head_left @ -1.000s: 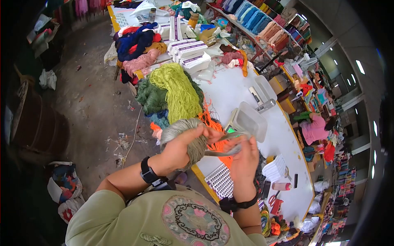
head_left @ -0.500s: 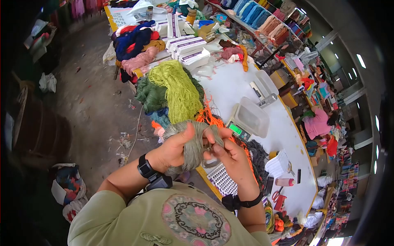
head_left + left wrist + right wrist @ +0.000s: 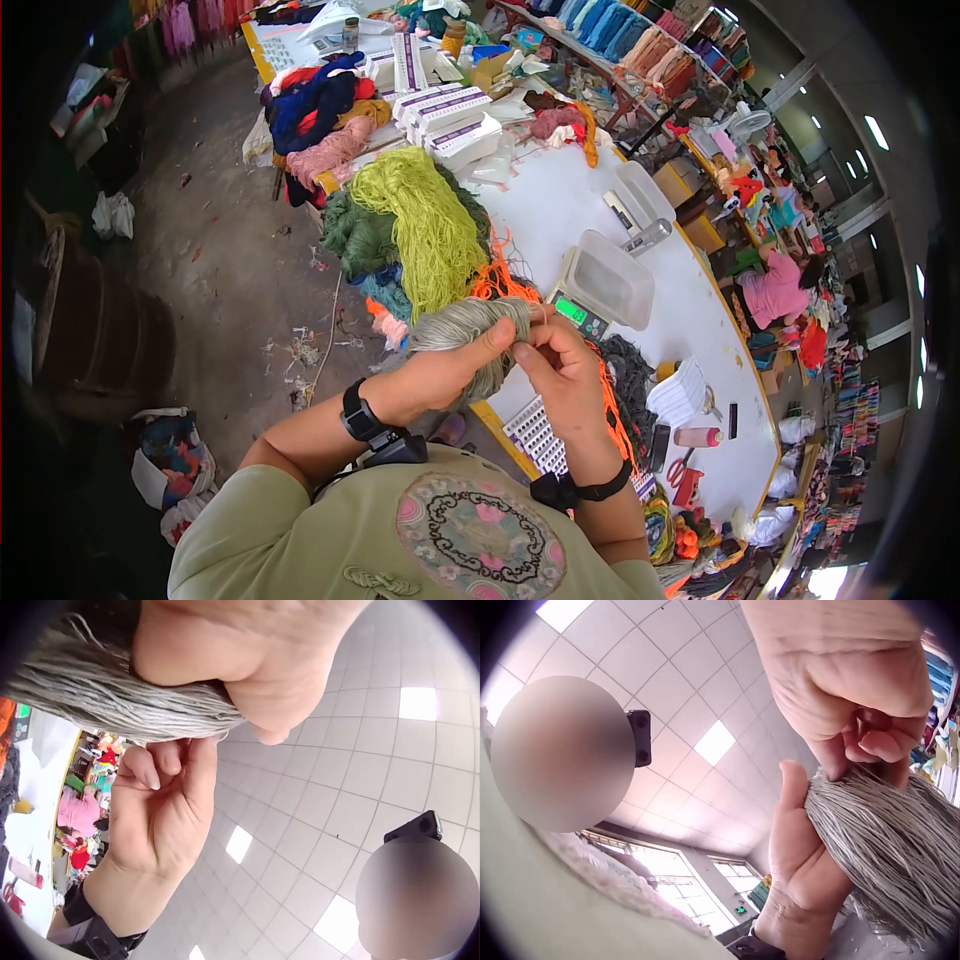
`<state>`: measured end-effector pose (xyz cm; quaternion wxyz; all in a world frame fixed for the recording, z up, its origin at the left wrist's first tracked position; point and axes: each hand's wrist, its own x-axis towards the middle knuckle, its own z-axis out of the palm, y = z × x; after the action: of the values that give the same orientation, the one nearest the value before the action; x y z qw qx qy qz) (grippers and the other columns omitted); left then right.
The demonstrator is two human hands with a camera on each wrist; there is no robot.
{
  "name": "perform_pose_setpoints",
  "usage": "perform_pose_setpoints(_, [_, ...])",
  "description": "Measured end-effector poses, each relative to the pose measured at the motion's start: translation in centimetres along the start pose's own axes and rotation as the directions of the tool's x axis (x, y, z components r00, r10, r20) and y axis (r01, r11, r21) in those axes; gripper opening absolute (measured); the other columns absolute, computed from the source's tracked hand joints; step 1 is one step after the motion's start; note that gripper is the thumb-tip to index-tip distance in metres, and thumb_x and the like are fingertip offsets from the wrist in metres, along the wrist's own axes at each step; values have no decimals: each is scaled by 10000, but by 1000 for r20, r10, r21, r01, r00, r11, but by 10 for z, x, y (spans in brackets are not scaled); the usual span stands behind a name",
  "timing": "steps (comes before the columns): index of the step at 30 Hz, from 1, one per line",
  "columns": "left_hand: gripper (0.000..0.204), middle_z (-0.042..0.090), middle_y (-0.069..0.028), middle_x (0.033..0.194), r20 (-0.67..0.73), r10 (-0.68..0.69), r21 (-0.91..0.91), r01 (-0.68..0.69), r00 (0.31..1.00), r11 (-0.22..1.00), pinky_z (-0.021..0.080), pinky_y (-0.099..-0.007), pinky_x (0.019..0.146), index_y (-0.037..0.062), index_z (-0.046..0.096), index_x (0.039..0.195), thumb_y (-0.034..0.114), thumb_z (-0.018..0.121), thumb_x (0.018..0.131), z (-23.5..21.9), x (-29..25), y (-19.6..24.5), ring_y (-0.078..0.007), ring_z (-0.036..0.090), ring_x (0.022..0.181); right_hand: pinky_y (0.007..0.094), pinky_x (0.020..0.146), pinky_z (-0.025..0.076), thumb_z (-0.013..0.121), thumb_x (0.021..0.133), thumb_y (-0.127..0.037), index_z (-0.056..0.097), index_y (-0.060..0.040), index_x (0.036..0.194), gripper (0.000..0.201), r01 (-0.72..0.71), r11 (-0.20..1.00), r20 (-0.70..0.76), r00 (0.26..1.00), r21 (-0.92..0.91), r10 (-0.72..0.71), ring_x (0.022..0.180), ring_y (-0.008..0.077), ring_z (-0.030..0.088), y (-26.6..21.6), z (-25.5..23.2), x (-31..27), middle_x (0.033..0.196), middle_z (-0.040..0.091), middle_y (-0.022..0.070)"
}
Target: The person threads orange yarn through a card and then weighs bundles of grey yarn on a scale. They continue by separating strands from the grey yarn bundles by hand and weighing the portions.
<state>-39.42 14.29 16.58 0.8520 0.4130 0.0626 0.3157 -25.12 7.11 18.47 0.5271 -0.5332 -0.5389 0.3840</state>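
Note:
A grey skein of yarn (image 3: 462,325) is bunched up in front of the person's chest. The left hand (image 3: 435,380) grips it, thumb laid across the strands and palm against one side, as the right wrist view also shows. At the skein's right end, the right hand (image 3: 572,375) pinches the strands with thumb and fingertips. Seen from the right wrist, its fingers bend down onto the gathered top of the yarn (image 3: 889,832). In the left wrist view the right hand (image 3: 161,814) reaches up to the underside of the strands (image 3: 127,705).
Lime-green yarn (image 3: 420,235) lies over dark green yarn (image 3: 355,235) on the table's near side. Beyond the hands stands a digital scale (image 3: 575,312) with a clear plastic tub (image 3: 610,280). Orange yarn, red-handled scissors (image 3: 680,468), a pink-capped bottle (image 3: 698,437) and white boxes (image 3: 445,115) share the tabletop.
One second ago a thin loop stretched between the separated hands. The right hand has since come in against the skein, the loop is drawn in, and the scale's display shows more fully.

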Motion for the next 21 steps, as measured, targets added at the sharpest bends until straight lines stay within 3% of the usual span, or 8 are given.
perform_pose_setpoints(3, [519,539,-94,1280,-79,-52,7,52,996,999,402,-311,999,-15,476,1322,344,542,953,-4,2,-3,-161,501,1168,193,644,410,624,854,11,575,-15,919,85,-89,994,-92,991,68,95,741,52,496,-3,-4,-2,967,522,2])
perform_pose_setpoints(7, [361,579,-74,1227,-136,-59,322,101,989,941,423,-302,974,6,539,1253,139,602,924,-2,4,6,-141,523,1132,188,612,390,606,854,23,550,-17,878,73,23,985,-157,986,-170,-50,703,45,458,4,-7,-1,977,524,11])
perform_pose_setpoints(9, [347,593,-69,1202,-140,-49,337,94,989,937,423,-297,969,8,551,1236,125,610,915,-2,5,4,-135,526,1123,185,599,382,599,851,30,542,-18,876,79,49,966,-158,983,-254,-92,691,42,444,5,-5,-1,986,525,15])
perform_pose_setpoints(12, [317,610,-62,1166,-98,-26,381,61,995,923,427,-294,959,12,570,1208,91,611,904,1,7,9,-129,534,1103,189,545,363,563,887,-14,538,-34,915,43,34,999,-181,983,-29,-38,631,42,432,3,-5,0,914,540,17])
perform_pose_setpoints(14, [302,613,-60,1156,-54,-16,407,37,998,913,430,-295,952,14,575,1197,71,603,902,5,6,13,-128,538,1093,189,491,338,515,932,-81,532,-46,961,49,-219,853,-83,953,474,291,560,42,413,-2,-10,-1,820,547,11])
perform_pose_setpoints(16, [291,620,-61,1093,-179,-95,89,112,979,990,447,-286,907,23,585,1178,42,592,888,9,4,11,-131,559,1028,186,472,317,498,947,-109,532,-50,973,73,-262,814,-48,942,519,333,536,39,398,-5,-14,0,786,546,6])
perform_pose_setpoints(20, [263,622,-39,915,-237,-64,12,69,969,998,466,-228,698,4,599,1141,59,569,885,-8,8,-5,-92,569,805,172,443,260,491,964,-142,540,-47,962,108,-395,764,154,916,510,370,496,25,348,-2,-18,2,748,527,-7])
perform_pose_setpoints(21, [258,614,-40,887,-174,-153,-84,140,973,987,462,-227,670,4,602,1134,97,578,894,-12,9,-6,-98,568,771,172,443,260,491,964,-142,540,-47,962,108,-395,763,153,916,511,371,496,25,348,-1,-20,2,748,527,-7])
